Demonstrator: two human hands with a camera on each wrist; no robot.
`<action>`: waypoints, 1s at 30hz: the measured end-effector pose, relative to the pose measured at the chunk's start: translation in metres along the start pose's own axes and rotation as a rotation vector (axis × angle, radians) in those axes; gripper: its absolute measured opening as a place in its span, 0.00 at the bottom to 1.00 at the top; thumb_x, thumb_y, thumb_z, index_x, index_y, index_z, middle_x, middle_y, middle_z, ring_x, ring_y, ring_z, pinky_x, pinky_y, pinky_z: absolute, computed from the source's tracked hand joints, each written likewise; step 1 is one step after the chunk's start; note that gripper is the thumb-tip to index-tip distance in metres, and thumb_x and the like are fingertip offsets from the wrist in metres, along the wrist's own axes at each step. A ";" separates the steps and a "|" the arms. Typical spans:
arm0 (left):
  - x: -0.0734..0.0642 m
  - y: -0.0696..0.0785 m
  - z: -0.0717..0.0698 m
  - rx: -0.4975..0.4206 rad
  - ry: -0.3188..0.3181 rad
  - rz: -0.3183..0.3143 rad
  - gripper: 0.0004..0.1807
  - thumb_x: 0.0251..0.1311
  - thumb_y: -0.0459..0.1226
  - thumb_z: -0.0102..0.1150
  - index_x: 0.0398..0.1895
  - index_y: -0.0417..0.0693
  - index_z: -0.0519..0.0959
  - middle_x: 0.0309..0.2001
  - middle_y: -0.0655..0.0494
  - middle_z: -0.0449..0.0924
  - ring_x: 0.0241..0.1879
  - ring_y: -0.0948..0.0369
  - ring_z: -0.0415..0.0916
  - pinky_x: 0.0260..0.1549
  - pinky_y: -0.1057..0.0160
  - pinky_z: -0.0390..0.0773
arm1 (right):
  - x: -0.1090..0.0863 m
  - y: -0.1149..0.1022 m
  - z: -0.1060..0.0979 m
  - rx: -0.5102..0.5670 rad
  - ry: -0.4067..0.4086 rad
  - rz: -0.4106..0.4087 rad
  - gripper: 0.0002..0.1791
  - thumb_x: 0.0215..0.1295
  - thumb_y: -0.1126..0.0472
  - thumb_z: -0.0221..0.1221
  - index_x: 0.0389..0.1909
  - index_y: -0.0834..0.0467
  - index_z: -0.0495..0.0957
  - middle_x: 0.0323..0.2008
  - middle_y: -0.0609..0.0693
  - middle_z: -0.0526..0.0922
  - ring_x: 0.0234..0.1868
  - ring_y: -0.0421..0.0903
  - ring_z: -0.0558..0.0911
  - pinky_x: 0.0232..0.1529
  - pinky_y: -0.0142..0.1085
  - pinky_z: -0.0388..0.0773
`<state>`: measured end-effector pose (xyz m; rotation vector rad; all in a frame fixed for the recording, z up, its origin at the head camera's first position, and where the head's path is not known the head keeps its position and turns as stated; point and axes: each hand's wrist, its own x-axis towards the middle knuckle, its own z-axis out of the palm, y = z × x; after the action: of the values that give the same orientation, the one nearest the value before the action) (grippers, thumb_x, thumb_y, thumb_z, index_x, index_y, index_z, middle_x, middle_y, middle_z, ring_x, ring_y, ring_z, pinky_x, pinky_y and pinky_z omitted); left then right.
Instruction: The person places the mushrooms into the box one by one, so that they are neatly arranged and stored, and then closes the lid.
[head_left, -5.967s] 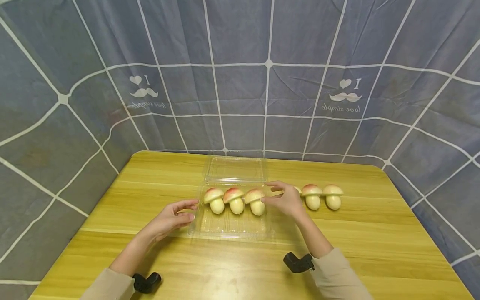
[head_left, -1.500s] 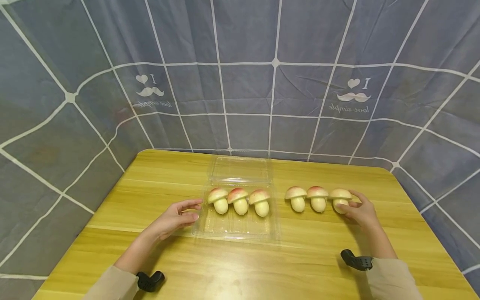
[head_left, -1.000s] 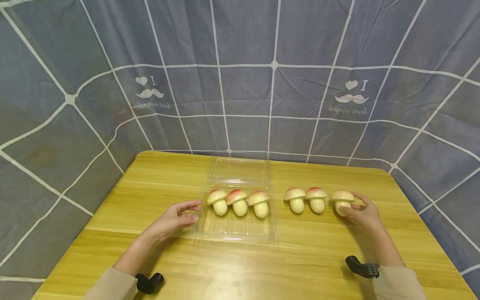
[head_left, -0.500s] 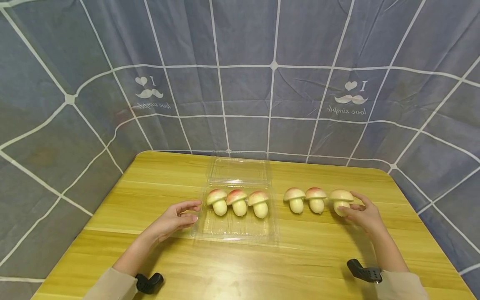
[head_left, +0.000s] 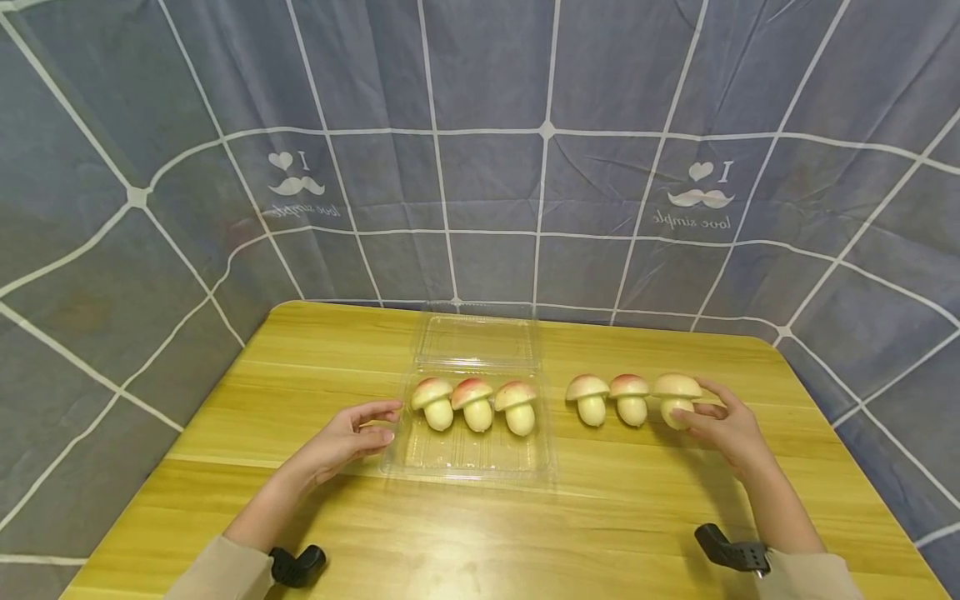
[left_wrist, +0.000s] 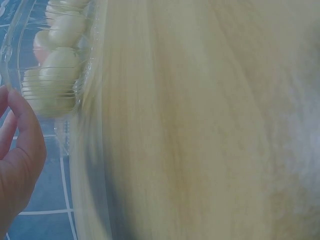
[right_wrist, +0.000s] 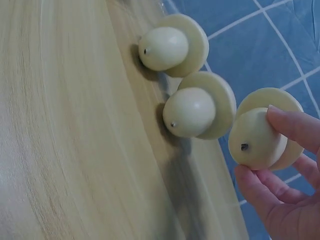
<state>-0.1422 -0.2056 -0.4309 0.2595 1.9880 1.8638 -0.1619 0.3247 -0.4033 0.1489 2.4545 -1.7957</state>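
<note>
My right hand (head_left: 723,429) holds a toy mushroom (head_left: 677,388) with a plain pale cap. In the right wrist view, the thumb and fingertips grip the stem of this mushroom (right_wrist: 257,140), slightly raised over the table. Left of it stand a mushroom with a red-tinged cap (head_left: 629,385) and a paler one (head_left: 587,387). An opened clear plastic clamshell box (head_left: 480,467) holds three more mushrooms (head_left: 474,393) in a row. Thumb and fingertips of my left hand (head_left: 341,442) touch the box's left rim, spaced apart along it. In the left wrist view the box (left_wrist: 50,90) is partly cut off.
The wood-grain table (head_left: 480,542) has rounded far corners. The box's lid (head_left: 476,337) lies folded back toward the grey-blue checked curtain (head_left: 487,183), which surrounds the far side and both flanks. Black wrist devices (head_left: 298,567) sit at both cuffs.
Since the earliest frame, my right hand has left the box's third mushroom and gone right to the end of the outside row. It now grips and lifts that mushroom slightly. The left hand stays.
</note>
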 end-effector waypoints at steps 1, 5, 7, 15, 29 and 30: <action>0.000 0.000 0.000 0.000 0.000 0.000 0.33 0.62 0.31 0.56 0.66 0.27 0.56 0.59 0.32 0.58 0.44 0.62 0.73 0.40 0.69 0.77 | -0.001 -0.001 0.001 0.014 -0.004 -0.003 0.40 0.59 0.63 0.63 0.69 0.58 0.54 0.39 0.46 0.75 0.34 0.33 0.79 0.39 0.31 0.79; 0.000 0.001 0.000 0.000 -0.001 -0.003 0.33 0.62 0.31 0.56 0.66 0.27 0.55 0.58 0.32 0.59 0.44 0.63 0.73 0.40 0.68 0.77 | -0.004 -0.007 0.004 0.043 -0.024 -0.019 0.39 0.58 0.63 0.64 0.68 0.57 0.55 0.38 0.43 0.75 0.34 0.34 0.80 0.39 0.32 0.79; 0.000 0.001 0.001 0.000 -0.001 -0.003 0.33 0.62 0.31 0.56 0.66 0.27 0.55 0.58 0.33 0.59 0.44 0.63 0.73 0.40 0.68 0.77 | -0.005 -0.010 0.007 0.050 -0.031 -0.025 0.39 0.58 0.63 0.64 0.68 0.56 0.56 0.38 0.43 0.75 0.35 0.34 0.80 0.39 0.32 0.79; 0.000 0.001 0.001 -0.009 -0.002 -0.007 0.33 0.61 0.31 0.56 0.66 0.27 0.55 0.57 0.34 0.59 0.43 0.64 0.73 0.39 0.69 0.76 | -0.009 -0.018 0.014 0.076 -0.075 -0.057 0.38 0.59 0.64 0.63 0.68 0.57 0.56 0.38 0.43 0.77 0.35 0.36 0.81 0.39 0.32 0.79; 0.001 0.001 0.001 -0.006 0.010 -0.009 0.33 0.61 0.31 0.57 0.66 0.27 0.56 0.55 0.38 0.63 0.40 0.67 0.73 0.36 0.70 0.76 | -0.014 -0.030 0.031 0.031 -0.122 -0.090 0.40 0.61 0.63 0.61 0.70 0.63 0.51 0.43 0.50 0.76 0.37 0.38 0.80 0.42 0.35 0.78; 0.001 0.001 0.001 -0.007 0.010 -0.010 0.33 0.61 0.31 0.57 0.66 0.27 0.56 0.54 0.39 0.63 0.40 0.67 0.73 0.36 0.70 0.76 | -0.014 -0.031 0.032 0.025 -0.121 -0.089 0.40 0.61 0.63 0.61 0.70 0.63 0.51 0.44 0.51 0.75 0.37 0.38 0.80 0.42 0.35 0.78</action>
<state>-0.1426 -0.2040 -0.4301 0.2383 1.9854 1.8699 -0.1511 0.2848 -0.3819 -0.0665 2.3913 -1.8138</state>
